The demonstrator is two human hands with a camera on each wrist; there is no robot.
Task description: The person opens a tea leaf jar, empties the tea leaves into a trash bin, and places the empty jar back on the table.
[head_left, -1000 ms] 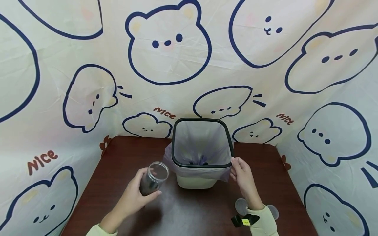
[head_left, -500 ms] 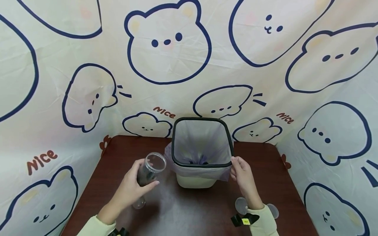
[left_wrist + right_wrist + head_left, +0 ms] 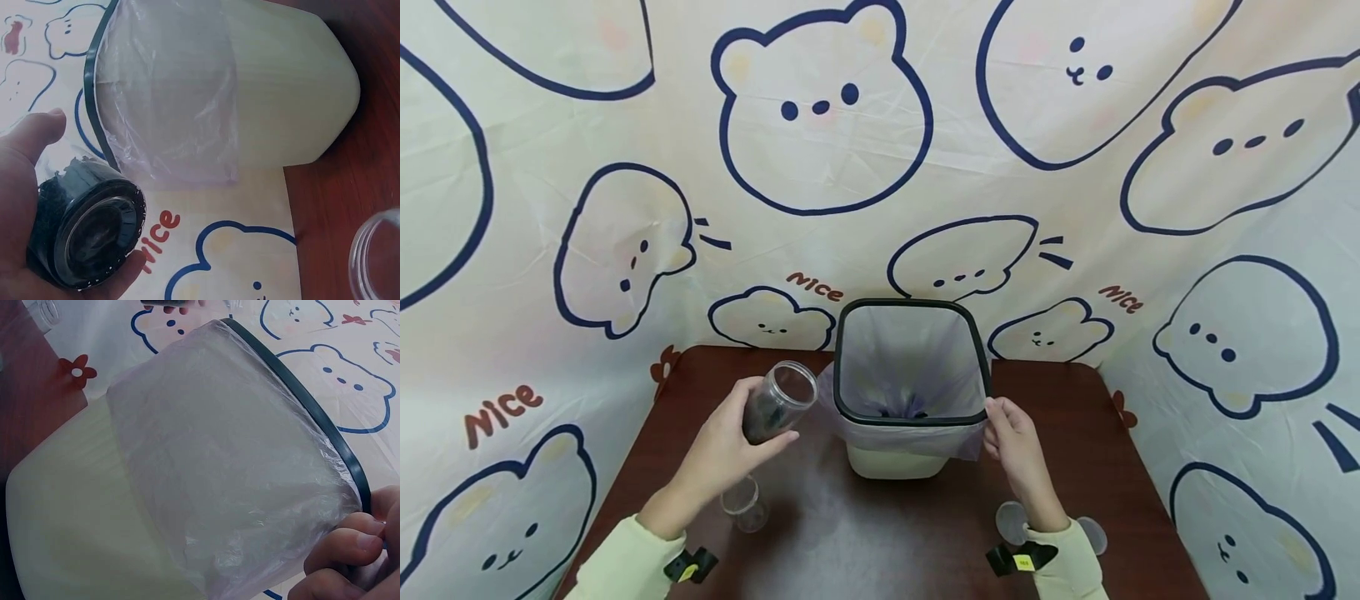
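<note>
My left hand [image 3: 715, 450] grips a clear jar [image 3: 765, 410] round its side, with dark flaky stuff at the bottom [image 3: 94, 231]. Lidless, the jar tilts with its mouth towards the bin. At the far middle of the table stands a cream bin [image 3: 895, 463], its pale purple liner [image 3: 219, 444] folded down outside under a dark rim [image 3: 917, 422]. Several dark bits lie deep inside the liner. At the bin's near right corner, my right hand [image 3: 1017, 437] pinches the rim, thumb and fingers curled over it and the liner.
Below my left hand, another clear jar [image 3: 752, 515] lies on the brown table [image 3: 880, 550]. Two round clear lids [image 3: 1012, 522] are beside my right wrist, one partly behind the sleeve. A cloth printed with bears [image 3: 827, 158] hangs behind and at both sides.
My left hand has raised the jar and drawn it a little left and away from me, uncovering the other jar on the table. The right hand keeps its place on the rim.
</note>
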